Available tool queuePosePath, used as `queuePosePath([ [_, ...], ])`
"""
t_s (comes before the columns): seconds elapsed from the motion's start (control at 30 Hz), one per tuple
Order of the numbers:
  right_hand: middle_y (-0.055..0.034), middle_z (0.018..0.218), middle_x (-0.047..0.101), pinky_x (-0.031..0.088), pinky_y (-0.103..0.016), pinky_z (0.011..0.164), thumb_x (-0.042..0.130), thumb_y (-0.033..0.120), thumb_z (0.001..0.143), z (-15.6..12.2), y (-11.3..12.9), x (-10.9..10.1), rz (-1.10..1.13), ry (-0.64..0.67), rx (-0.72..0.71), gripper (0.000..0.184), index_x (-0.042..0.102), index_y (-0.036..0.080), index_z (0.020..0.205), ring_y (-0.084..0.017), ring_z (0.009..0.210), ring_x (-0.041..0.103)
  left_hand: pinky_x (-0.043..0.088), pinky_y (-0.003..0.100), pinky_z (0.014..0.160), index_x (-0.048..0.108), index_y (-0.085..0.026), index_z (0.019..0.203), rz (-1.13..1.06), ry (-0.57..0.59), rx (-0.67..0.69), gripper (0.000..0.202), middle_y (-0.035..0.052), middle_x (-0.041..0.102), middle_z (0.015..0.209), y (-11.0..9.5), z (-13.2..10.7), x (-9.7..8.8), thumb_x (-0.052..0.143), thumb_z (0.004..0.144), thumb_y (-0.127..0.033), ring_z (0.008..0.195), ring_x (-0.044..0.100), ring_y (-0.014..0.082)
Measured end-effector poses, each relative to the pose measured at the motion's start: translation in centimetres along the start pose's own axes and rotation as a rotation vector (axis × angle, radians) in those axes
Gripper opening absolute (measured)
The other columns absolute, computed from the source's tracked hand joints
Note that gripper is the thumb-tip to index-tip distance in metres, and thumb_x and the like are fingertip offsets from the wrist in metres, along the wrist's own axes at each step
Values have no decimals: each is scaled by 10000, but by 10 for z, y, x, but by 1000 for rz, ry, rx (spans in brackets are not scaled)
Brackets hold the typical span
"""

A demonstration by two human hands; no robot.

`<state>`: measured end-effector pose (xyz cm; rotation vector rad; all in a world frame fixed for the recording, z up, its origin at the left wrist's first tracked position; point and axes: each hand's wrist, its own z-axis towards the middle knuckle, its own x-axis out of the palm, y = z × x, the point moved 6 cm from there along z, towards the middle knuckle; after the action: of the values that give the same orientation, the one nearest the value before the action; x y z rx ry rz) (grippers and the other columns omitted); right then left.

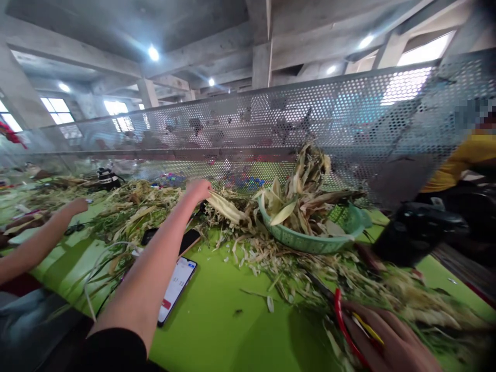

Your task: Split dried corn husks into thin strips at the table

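My left hand [199, 190] reaches forward over the green table, its fingers closed on the end of a pale dried corn husk [227, 207]. The husk stretches right toward a heap of dry leaves beside a green plastic basket [310, 244]. Several dried husks [300, 209] stand in the basket, some rising above its rim. At the lower right, my right hand [391, 336] is wrapped round scissors with red and yellow handles [341, 320]. Their dark blades point up and left among husk scraps; the tips are hard to make out.
A lit phone [177, 289] lies under my left forearm, near a dark phone [189, 242] and a white cable [87, 289]. A perforated metal screen [240, 121] borders the table. Another person's arm [46, 240] reaches in at left; a yellow sleeve [451, 160] and a black object [416, 232] are at right.
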<state>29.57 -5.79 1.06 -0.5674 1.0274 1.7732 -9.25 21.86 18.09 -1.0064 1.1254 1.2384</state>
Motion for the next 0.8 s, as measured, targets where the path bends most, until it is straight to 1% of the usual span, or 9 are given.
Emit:
queuePosePath([
  [0.1,-85,974,704,533,-412,677,466,459,863,3,10,-4,-11,-14,-35,305,673,279,998,-286,817,675,376,434,961,731,-266,858,69,-27,-15,190,63,723,984,9,-14,-48,651,695,-210,961,626,251],
  [0.23,-101,972,698,524,-382,678,476,446,868,7,24,-8,19,-26,-58,308,681,247,985,-267,794,670,232,560,1033,720,-239,895,180,-155,-32,210,83,700,1024,14,-45,-112,601,727,-196,1029,589,282],
  [0.37,-101,1014,677,528,-373,716,514,463,853,13,42,-13,107,10,-50,335,670,255,1064,-260,837,663,220,527,1039,722,-225,886,197,-190,49,213,70,691,934,-5,-84,-150,581,731,-186,987,582,262],
  [0.47,-94,1111,648,533,-340,768,546,473,853,23,66,-21,282,129,-11,418,587,272,1217,-242,929,641,235,476,1024,720,-199,895,124,-91,222,217,23,658,840,-42,-114,-147,567,744,-165,967,575,217],
  [0.5,-93,1139,639,532,-337,776,557,473,853,28,77,-24,331,166,-5,433,567,280,1241,-239,944,636,224,483,1021,719,-168,905,99,-49,267,243,9,633,810,-55,-123,-140,547,738,-124,966,578,207],
  [0.63,-117,1258,587,510,-384,854,623,455,824,53,120,-24,532,281,-53,524,517,265,1300,-277,1060,584,246,468,1043,711,-207,866,-53,36,503,273,-8,640,820,-107,-151,-104,539,709,-64,932,583,193],
  [0.7,-92,1125,642,518,-362,791,678,446,778,65,131,-11,613,317,-51,563,521,251,1283,-256,955,605,238,474,1062,708,-223,831,-161,39,554,260,2,653,828,-124,-158,-84,545,710,-60,963,577,210],
  [0.73,-66,985,664,515,-331,727,679,438,777,69,132,-1,649,357,-34,492,569,231,1209,-231,859,611,234,480,1071,706,-221,818,-223,24,569,252,14,656,838,-130,-161,-75,547,714,-56,995,571,225],
  [0.8,-5,698,594,454,-262,572,650,450,789,74,124,17,739,334,64,289,638,186,906,-162,640,546,239,492,1080,700,-224,874,-402,-123,555,269,37,657,956,-136,-164,-63,556,722,-54,1110,525,261],
])
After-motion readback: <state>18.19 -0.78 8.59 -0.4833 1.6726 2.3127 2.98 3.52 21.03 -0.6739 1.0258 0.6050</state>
